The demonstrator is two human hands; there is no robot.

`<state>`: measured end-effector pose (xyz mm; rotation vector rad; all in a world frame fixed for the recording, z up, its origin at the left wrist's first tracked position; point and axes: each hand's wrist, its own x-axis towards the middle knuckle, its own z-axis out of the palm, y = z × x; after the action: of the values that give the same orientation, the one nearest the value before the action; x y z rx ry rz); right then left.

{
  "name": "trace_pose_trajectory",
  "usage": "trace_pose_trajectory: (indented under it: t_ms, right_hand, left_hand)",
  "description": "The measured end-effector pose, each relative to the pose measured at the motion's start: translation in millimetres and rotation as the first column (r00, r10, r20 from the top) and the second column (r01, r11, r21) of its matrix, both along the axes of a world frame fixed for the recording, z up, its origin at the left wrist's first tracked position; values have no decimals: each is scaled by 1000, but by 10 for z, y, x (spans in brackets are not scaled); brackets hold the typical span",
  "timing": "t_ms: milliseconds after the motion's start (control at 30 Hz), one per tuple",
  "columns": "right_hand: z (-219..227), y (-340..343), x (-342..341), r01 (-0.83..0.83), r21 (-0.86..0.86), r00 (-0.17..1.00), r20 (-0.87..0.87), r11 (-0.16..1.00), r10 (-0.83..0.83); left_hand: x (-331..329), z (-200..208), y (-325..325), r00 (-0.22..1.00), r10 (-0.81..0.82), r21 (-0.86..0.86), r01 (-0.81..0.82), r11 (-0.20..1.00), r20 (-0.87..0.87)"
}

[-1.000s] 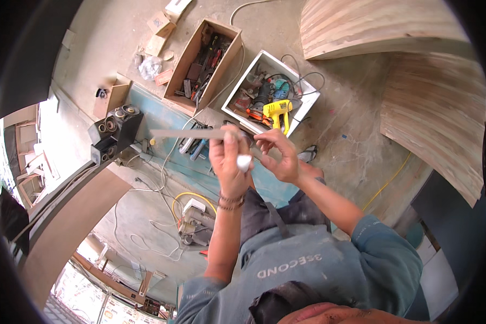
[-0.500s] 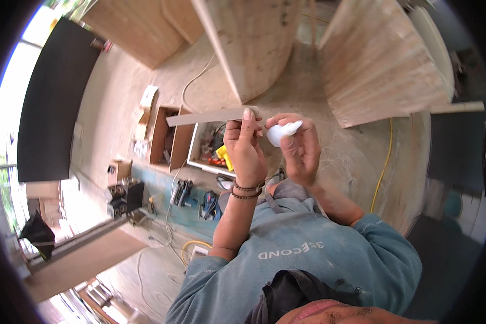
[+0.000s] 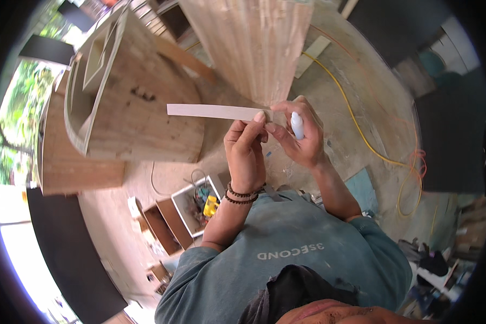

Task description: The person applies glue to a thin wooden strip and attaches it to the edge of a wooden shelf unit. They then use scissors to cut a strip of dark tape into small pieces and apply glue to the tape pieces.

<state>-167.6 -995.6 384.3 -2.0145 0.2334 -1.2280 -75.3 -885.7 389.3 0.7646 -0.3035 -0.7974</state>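
Observation:
A long, thin, pale strip (image 3: 210, 111) points out to the left, held level in front of me. My left hand (image 3: 246, 154) is closed on its right-hand end, thumb on top. Tucked in my right hand (image 3: 308, 137) is a small white bottle (image 3: 297, 126) with a narrow tip; the fingers hide part of it. The thumb and forefinger of that same hand reach the strip's right end, beside my left thumb. Whether they pinch it or only touch it is hard to make out.
Large curved wooden panels (image 3: 243, 48) and a wooden cabinet piece (image 3: 156, 119) stand ahead. A yellow hose (image 3: 351, 108) runs along the floor at right. Below left lie a white-rimmed box (image 3: 186, 195) of tools and a brown open box (image 3: 170, 227).
My view has turned right, so panels and boxes have shifted left. My right hand has come to the strip's end, and the bottle now sits tucked in its fingers.

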Motion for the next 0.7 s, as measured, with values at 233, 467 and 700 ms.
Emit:
trace_pose_trajectory:
  t_ms: [233,467,700]
  right_hand:
    - [75,-1111,-403,222,-202,970,-49,954,-236]
    - [-5,-2435,-267,382,-286,920,26,879,-391]
    - [83,-3385,-257,327,185,920,161,927,-357]
  left_hand:
    - [-118,67,-1241,968,-251,74,251,965,-7]
    - [123,52,-2727,900,-419,18,420,907,123]
    - [254,-77,-4176,774,-569,-288,633,719,278]
